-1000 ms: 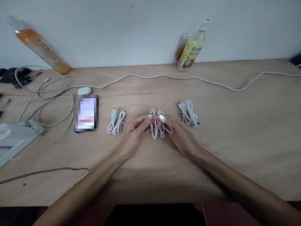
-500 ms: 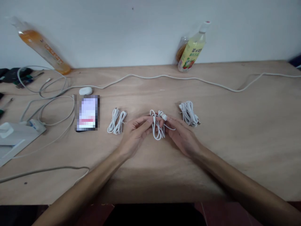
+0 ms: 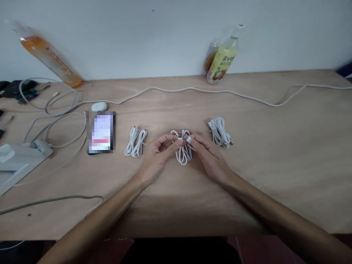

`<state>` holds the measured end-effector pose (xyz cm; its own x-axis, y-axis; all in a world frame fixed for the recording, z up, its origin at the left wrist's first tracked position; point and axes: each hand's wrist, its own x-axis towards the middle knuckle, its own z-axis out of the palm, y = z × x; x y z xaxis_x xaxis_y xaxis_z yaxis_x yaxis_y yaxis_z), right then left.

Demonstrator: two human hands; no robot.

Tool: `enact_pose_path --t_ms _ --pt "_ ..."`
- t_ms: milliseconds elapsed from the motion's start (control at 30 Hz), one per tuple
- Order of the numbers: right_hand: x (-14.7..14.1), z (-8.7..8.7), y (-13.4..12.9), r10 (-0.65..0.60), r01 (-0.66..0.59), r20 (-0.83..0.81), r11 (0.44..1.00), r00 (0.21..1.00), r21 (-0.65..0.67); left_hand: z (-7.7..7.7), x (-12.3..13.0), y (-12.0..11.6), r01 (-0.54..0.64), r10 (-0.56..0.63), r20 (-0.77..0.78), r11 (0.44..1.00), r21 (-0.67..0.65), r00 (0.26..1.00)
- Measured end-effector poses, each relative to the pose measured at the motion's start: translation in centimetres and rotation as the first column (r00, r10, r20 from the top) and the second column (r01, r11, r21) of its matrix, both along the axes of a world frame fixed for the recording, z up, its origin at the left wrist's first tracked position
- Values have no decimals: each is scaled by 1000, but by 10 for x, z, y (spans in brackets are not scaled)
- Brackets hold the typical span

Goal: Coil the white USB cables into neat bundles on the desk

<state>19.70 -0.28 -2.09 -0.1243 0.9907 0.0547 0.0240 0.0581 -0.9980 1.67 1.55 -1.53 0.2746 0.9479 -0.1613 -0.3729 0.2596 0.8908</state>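
Observation:
Between my two hands is a coiled white cable (image 3: 182, 156), its loops hanging toward me over the wooden table. My left hand (image 3: 161, 154) pinches a white connector at the coil's upper left with thumb and fingers. On the other side my right hand (image 3: 209, 154) grips a second white plug end, close to the first. Another white cable bundle (image 3: 135, 141) lies left of my left hand. Beyond my right hand rests a further tied white bundle (image 3: 220, 132).
A blurred-screen phone (image 3: 101, 132) and white earbud case (image 3: 99, 106) lie at left. Loose cables and a white box (image 3: 19, 157) are farther left. A long white cable (image 3: 192, 88) crosses the back, near an orange bottle (image 3: 52, 60) and yellow bottle (image 3: 223, 60).
The fingers of my right hand have shifted onto the plug end, which has turned and moved slightly left. The cable loops have spread a little to the left.

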Motion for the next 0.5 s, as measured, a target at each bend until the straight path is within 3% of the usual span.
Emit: enact_pose_path --t_ms 267,367,500 --pt "3 10 -6 -191 104 308 955 932 277 0 -1 0 -33 33 -6 999 10 999" --pt "1 18 -7 -97 39 250 973 963 225 4 0 -1 -47 47 10 999 8 999" --pt "-1 21 -3 -1 -2 33 997 999 81 5 0 -1 -40 39 38 999 10 998"
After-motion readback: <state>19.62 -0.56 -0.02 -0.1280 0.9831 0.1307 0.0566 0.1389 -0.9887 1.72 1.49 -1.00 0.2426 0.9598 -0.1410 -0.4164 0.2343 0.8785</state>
